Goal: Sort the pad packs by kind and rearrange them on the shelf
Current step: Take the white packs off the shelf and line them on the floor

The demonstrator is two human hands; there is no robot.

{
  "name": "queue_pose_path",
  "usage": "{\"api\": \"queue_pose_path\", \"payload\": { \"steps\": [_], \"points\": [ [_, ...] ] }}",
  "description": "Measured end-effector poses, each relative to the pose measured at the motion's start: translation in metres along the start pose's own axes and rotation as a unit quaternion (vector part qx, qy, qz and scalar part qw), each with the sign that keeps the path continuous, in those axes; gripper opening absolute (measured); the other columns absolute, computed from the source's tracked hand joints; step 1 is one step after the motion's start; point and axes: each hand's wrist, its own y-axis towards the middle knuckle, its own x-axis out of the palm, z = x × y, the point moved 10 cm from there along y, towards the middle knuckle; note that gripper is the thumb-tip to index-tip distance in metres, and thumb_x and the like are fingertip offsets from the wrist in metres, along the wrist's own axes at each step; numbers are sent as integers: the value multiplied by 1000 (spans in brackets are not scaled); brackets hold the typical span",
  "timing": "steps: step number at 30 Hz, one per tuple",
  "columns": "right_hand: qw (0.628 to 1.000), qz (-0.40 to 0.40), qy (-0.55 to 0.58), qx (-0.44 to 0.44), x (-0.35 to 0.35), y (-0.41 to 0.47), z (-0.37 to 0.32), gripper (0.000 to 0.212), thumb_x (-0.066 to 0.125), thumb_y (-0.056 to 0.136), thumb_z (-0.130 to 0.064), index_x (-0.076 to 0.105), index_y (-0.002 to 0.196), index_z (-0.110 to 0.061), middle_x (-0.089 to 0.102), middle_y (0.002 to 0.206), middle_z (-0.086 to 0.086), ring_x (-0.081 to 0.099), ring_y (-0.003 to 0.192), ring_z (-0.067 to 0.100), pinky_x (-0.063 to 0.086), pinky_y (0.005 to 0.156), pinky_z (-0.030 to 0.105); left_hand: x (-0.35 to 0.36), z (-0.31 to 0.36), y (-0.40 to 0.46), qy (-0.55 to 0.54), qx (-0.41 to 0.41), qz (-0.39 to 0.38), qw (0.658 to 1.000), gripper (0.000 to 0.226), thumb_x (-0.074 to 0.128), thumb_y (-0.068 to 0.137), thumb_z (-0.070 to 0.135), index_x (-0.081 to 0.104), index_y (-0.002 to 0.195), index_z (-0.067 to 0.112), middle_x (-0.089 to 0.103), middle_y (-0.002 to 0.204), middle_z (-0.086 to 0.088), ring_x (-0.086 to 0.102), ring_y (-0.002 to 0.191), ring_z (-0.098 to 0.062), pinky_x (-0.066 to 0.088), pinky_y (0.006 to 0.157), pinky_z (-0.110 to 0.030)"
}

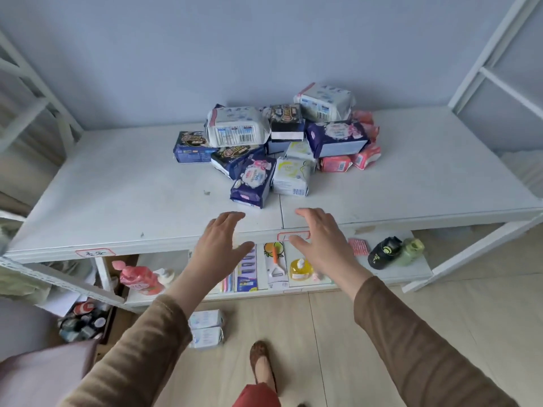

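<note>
1. Pad packs (276, 142) heaped in a mixed pile at far centre of the white shelf (117, 195); nothing lies between pile and hands. Lower shelf (411, 268) holds a pink bottle (138, 279), yellow bottle (299, 268), black cap (385, 252).
2. Two more packs (205, 329) lie on the floor; label text unreadable.
3. Left hand (220, 245) and right hand (320, 239) hover over the near shelf edge, fingers spread wide, holding nothing.

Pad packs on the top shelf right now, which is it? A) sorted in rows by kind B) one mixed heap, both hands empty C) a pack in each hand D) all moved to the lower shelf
B: the pad packs lie jumbled in one pile; left hand and right hand hover open short of it.
</note>
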Motion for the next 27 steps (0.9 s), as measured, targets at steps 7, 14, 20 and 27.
{"api": "queue_pose_path", "payload": {
  "steps": [7, 14, 20, 27],
  "points": [
    [999, 31, -8, -29, -27, 103, -5, 50, 62, 93, -30, 47, 139, -19, 50, 134, 1, 44, 125, 20, 36, 97, 28, -31, -26, 109, -17, 1, 43, 999, 60, 68, 88, 40, 43, 141, 26, 46, 144, 4, 43, 130, -19, 36, 105, -34],
    [997, 83, -8, -9, -64, 196, 5, 44, 61, 95, -32, 49, 137, -23, 52, 134, -2, 44, 124, 18, 34, 94, 26, -69, -52, 222, -22, 8, 69, 997, 58, 68, 88, 38, 47, 140, 22, 46, 144, -3, 38, 133, -25, 31, 110, -43],
    [992, 121, -21, 33, -106, 264, 41, 44, 61, 95, -33, 52, 135, -19, 54, 135, 2, 44, 127, 22, 37, 97, 33, -81, -74, 302, 10, -11, 64, 998, 59, 63, 89, 45, 45, 140, 22, 45, 144, -8, 37, 132, -30, 33, 109, -50],
    [983, 123, -53, 126, -136, 335, 115, 51, 57, 95, -37, 49, 137, -10, 46, 137, 14, 38, 128, 33, 32, 104, 37, -59, -115, 352, 10, -101, 5, 995, 68, 62, 88, 50, 41, 144, 19, 43, 143, -12, 36, 130, -33, 33, 109, -51]
  ]
}}
